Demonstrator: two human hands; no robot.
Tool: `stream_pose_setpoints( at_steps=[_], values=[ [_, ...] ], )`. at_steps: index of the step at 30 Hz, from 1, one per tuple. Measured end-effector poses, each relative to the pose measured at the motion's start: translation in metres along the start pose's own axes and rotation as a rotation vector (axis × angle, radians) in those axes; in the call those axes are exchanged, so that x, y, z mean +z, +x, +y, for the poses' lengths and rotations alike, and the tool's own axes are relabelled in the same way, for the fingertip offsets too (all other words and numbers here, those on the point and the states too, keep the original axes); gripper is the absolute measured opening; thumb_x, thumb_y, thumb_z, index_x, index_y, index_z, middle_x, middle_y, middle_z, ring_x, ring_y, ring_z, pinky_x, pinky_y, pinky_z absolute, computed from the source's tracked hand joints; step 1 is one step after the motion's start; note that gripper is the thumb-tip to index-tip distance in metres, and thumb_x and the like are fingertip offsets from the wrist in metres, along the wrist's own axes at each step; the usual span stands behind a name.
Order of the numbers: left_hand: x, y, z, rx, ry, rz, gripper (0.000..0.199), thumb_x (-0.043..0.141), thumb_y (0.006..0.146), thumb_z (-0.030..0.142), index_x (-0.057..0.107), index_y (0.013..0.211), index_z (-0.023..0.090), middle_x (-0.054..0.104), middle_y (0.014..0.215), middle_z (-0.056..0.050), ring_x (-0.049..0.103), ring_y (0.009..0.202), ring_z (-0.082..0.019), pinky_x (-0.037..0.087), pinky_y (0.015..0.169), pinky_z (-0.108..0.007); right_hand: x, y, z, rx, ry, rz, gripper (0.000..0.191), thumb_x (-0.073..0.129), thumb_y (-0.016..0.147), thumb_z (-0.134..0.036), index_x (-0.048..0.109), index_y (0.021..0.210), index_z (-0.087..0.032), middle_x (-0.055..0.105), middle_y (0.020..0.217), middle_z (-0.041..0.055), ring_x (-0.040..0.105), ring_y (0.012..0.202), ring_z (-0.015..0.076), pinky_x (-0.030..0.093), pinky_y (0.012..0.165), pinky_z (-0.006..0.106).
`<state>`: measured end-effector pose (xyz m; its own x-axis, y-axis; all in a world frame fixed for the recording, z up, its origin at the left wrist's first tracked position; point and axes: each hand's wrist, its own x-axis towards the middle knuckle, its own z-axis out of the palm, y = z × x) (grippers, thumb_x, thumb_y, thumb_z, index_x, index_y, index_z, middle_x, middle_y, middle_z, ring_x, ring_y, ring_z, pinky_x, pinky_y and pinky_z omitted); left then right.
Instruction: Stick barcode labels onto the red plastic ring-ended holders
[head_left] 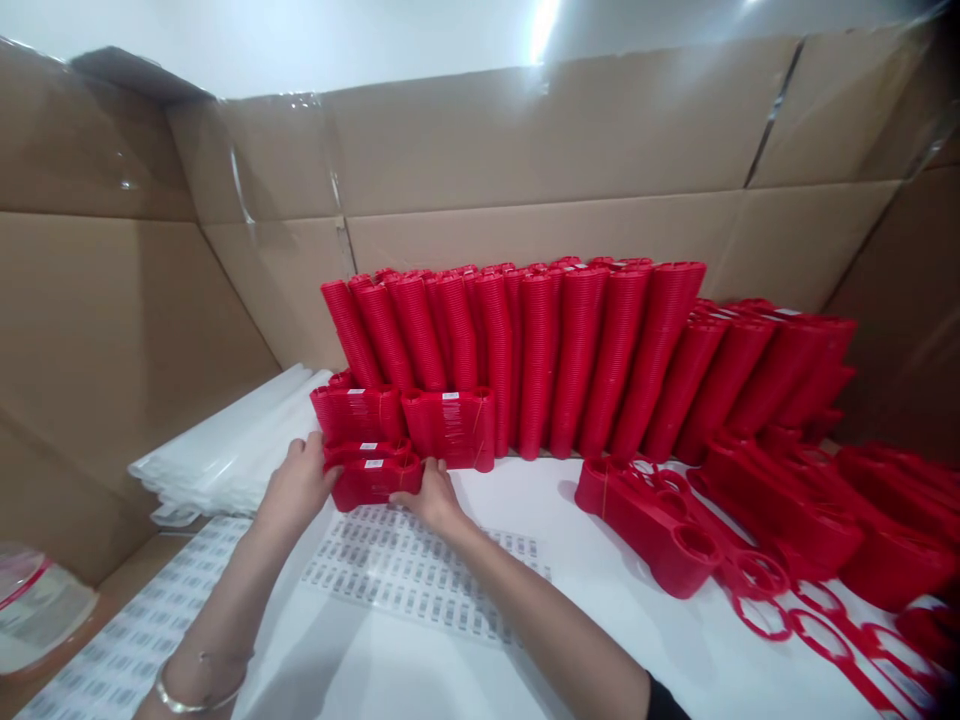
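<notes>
A small banded bundle of red plastic pieces (373,480) with a white label on top rests on the white table (615,640), gripped at its left end by my left hand (298,488) and at its right end by my right hand (431,495). Directly behind it lies another labelled red bundle (367,451), and behind that stand two more bundles (405,417). Under my hands lies a sheet of barcode labels (420,575).
A long upright row of stacked red pieces (570,360) leans on the cardboard wall (525,160). More red bundles (660,520) and loose red rings (817,620) lie at right. Clear plastic bags (225,450) and another label sheet (127,640) sit at left.
</notes>
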<state>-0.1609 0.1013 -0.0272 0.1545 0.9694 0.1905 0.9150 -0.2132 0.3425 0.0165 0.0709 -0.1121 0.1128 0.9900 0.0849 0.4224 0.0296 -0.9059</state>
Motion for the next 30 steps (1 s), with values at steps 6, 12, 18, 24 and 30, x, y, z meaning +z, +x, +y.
stream_pose_setpoints(
  at_steps=[6,12,18,24,30],
  values=[
    [0.008,-0.014,0.029,0.283,0.076,-0.322,0.012,0.044,0.073,0.021,0.055,0.07,0.017,0.061,0.074,-0.005,0.058,0.072,-0.02,0.039,0.061,-0.027,-0.005,-0.014,-0.009,0.016,-0.059,0.0,0.06,0.064,0.063,-0.031,0.037,0.113,-0.013,0.049,0.111,0.0129,0.053,0.097,0.0252,0.043,0.081,0.036],
    [0.026,-0.032,0.047,0.502,-0.047,-0.587,0.021,0.044,0.076,0.024,0.063,0.084,0.018,0.065,0.084,-0.003,0.059,0.076,-0.017,0.041,0.067,-0.024,-0.055,-0.088,0.003,-0.294,-0.304,-0.231,0.055,0.055,0.075,-0.042,0.044,0.122,-0.017,0.042,0.132,0.0122,0.031,0.124,0.0302,0.015,0.104,0.047],
    [0.033,-0.027,0.048,0.486,-0.066,-0.57,0.025,0.042,0.078,0.024,0.06,0.093,0.017,0.063,0.089,-0.007,0.057,0.08,-0.02,0.041,0.07,-0.028,-0.091,-0.153,0.019,-0.311,-0.54,-0.53,0.067,0.027,0.086,-0.056,0.018,0.141,-0.019,0.013,0.147,0.0072,0.004,0.134,0.0265,0.001,0.107,0.048],
    [0.047,-0.059,0.075,0.518,-0.101,-0.56,0.028,0.041,0.081,0.027,0.055,0.104,0.017,0.058,0.099,-0.008,0.055,0.087,-0.02,0.041,0.075,-0.03,-0.128,-0.174,0.017,-0.237,-0.533,-0.325,0.059,0.035,0.088,-0.044,0.023,0.139,-0.018,0.021,0.145,0.0065,0.016,0.133,0.0216,0.011,0.109,0.039],
    [0.091,-0.103,0.126,0.697,-0.321,-0.559,0.04,0.053,0.079,0.036,0.047,0.117,0.024,0.052,0.108,-0.005,0.046,0.099,-0.022,0.037,0.085,-0.034,-0.162,-0.181,0.046,-0.04,-0.487,-0.071,0.061,0.061,0.074,-0.035,0.041,0.129,-0.017,0.052,0.115,0.0098,0.043,0.109,0.0256,0.033,0.095,0.039]
  ],
)
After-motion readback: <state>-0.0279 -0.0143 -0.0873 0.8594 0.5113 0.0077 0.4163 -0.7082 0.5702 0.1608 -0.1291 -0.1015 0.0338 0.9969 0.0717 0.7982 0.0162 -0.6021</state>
